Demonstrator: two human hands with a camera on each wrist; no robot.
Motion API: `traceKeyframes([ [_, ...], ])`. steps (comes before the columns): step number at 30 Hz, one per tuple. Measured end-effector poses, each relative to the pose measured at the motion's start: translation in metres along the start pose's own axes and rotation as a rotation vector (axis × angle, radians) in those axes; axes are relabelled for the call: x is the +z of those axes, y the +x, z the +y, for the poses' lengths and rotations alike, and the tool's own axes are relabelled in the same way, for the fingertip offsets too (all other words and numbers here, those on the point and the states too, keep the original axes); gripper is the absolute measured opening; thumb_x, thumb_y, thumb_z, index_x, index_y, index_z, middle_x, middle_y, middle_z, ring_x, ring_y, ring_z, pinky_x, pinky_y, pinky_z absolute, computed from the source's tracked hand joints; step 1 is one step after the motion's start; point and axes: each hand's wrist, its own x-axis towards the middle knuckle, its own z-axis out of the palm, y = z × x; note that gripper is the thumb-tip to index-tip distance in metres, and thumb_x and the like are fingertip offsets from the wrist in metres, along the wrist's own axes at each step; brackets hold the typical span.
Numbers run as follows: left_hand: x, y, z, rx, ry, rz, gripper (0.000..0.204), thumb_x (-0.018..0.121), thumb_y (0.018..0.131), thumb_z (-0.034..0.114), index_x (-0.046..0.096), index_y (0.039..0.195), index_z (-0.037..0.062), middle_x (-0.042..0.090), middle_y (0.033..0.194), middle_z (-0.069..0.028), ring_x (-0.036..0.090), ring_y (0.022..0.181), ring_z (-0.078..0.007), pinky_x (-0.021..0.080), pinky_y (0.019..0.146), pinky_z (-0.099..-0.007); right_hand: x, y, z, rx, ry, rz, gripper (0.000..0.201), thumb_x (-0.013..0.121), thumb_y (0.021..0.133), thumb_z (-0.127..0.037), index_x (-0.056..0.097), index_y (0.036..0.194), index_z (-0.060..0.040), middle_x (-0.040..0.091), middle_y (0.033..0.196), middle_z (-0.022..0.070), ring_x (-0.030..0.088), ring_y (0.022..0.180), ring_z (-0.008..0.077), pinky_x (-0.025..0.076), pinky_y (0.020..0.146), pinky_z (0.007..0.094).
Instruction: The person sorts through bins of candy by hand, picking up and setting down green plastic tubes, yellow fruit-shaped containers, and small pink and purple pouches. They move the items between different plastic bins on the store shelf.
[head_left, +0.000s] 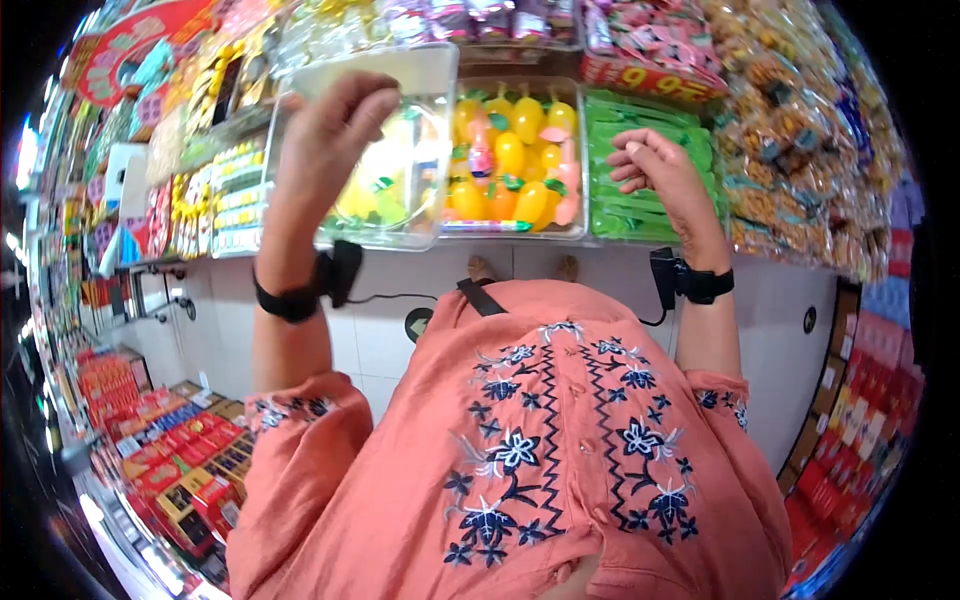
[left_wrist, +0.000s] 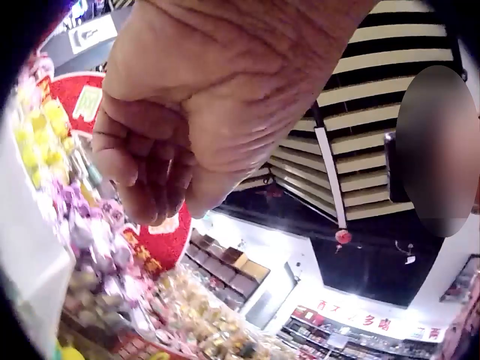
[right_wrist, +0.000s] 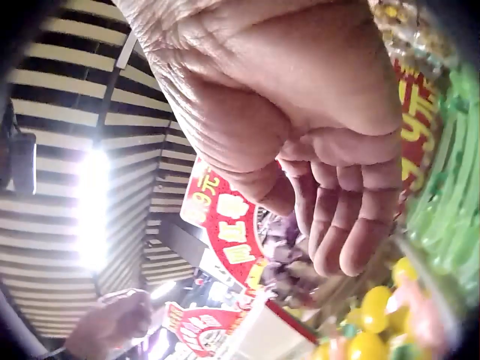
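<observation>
My left hand [head_left: 335,140] is raised over a clear plastic bin [head_left: 447,150] with a few yellow and green pieces low inside. In the left wrist view its fingers [left_wrist: 154,169] curl loosely, with nothing between them and the thumb. My right hand [head_left: 665,180] hovers above a bin of green plastic-looking items [head_left: 610,130], its fingers bent softly around nothing. Between the hands sits a bin of yellow mango-shaped items [head_left: 510,155] with green leaves. Pink pieces and a red-and-purple packet [head_left: 481,155] lie among them.
Bagged brown goods [head_left: 790,150] fill the display at right, beside a red price sign [head_left: 655,78]. Purple packets [head_left: 490,22] line the back. Yellow-and-white small goods [head_left: 238,195] stand at left. Shelves of red boxes [head_left: 185,440] are behind on the left, across the tiled floor.
</observation>
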Motion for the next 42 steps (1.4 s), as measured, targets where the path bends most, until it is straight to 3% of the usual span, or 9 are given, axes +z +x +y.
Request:
traceKeyframes([
  [2,-0.040,0.010,-0.018,-0.020,0.073,0.017,0.025,0.061,0.099,0.025,0.066,0.111,0.0038,0.065,0.086,0.0017,0.056,0.075,-0.0063,0.041,0.062,-0.0203,0.022,0.006,-0.024,-0.069,0.078,-0.047,0.028,0.049,0.101,-0.022,0.060,0.116,-0.0009,0.069,0.100,0.0092,0.065,0.082,0.0118,0.054,0.071,0.0259],
  [6,-0.076,0.028,-0.081,-0.051,0.224,-0.147,0.021,0.060,0.098,0.023,0.066,0.104,0.0028,0.063,0.083,0.0004,0.058,0.076,-0.0095,0.046,0.066,-0.0248,0.063,0.021,-0.049,-0.148,0.170,-0.175,0.028,0.050,0.102,-0.022,0.060,0.116,-0.0010,0.070,0.097,0.0086,0.066,0.081,0.0117,0.054,0.072,0.0253],
  [8,-0.076,0.032,-0.111,-0.034,0.297,-0.281,0.020,0.060,0.097,0.021,0.065,0.103,0.0015,0.064,0.082,-0.0024,0.059,0.076,-0.0132,0.048,0.069,-0.0283,0.085,0.026,-0.059,-0.156,0.184,-0.209,0.027,0.050,0.102,-0.022,0.061,0.115,-0.0009,0.070,0.097,0.0084,0.066,0.081,0.0119,0.054,0.071,0.0254],
  [10,-0.065,0.036,-0.142,0.137,0.488,-0.388,0.017,0.061,0.095,0.016,0.064,0.100,0.0004,0.067,0.086,-0.0101,0.063,0.079,-0.0220,0.051,0.074,-0.0340,0.101,0.032,-0.060,-0.156,0.188,-0.243,0.026,0.051,0.101,-0.022,0.061,0.113,-0.0011,0.069,0.097,0.0090,0.066,0.080,0.0124,0.055,0.072,0.0259],
  [12,-0.054,0.038,-0.162,0.105,0.561,-0.515,0.014,0.062,0.089,0.011,0.063,0.099,0.0017,0.067,0.095,-0.0173,0.065,0.090,-0.0326,0.051,0.078,-0.0390,0.118,0.035,-0.060,-0.148,0.180,-0.262,0.025,0.051,0.101,-0.022,0.061,0.112,-0.0014,0.069,0.097,0.0092,0.066,0.080,0.0126,0.055,0.073,0.0264],
  [18,-0.016,0.037,-0.224,0.289,0.850,-0.615,0.021,0.063,0.081,0.011,0.064,0.101,0.0095,0.063,0.093,-0.0153,0.064,0.086,-0.0377,0.052,0.073,-0.0467,0.152,0.039,-0.042,-0.086,0.157,-0.261,0.026,0.052,0.101,-0.023,0.061,0.113,-0.0011,0.070,0.094,0.0093,0.067,0.077,0.0131,0.057,0.070,0.0254],
  [27,0.002,0.034,-0.241,0.674,1.158,-0.679,0.009,0.055,0.086,0.009,0.063,0.090,0.0100,0.061,0.085,-0.0101,0.063,0.074,-0.0258,0.050,0.062,-0.0395,0.147,0.030,-0.032,-0.064,0.266,-0.097,0.023,0.051,0.097,-0.015,0.064,0.103,0.0033,0.071,0.088,0.0115,0.070,0.071,0.0139,0.058,0.061,0.0250],
  [37,0.003,0.038,-0.227,0.706,1.064,-0.791,0.007,0.060,0.081,0.007,0.061,0.088,0.0087,0.060,0.083,-0.0134,0.064,0.070,-0.0310,0.052,0.062,-0.0421,0.140,0.031,-0.025,-0.090,0.319,-0.034,0.023,0.052,0.096,-0.015,0.065,0.102,0.0039,0.071,0.085,0.0115,0.071,0.070,0.0162,0.059,0.060,0.0257],
  [42,-0.016,0.053,-0.205,0.569,0.880,-0.719,0.013,0.061,0.076,0.006,0.059,0.089,0.0086,0.062,0.077,-0.0143,0.064,0.072,-0.0348,0.051,0.063,-0.0458,0.135,0.034,-0.022,-0.083,0.309,-0.066,0.025,0.052,0.097,-0.017,0.063,0.106,0.0034,0.070,0.088,0.0119,0.071,0.073,0.0172,0.059,0.063,0.0267],
])
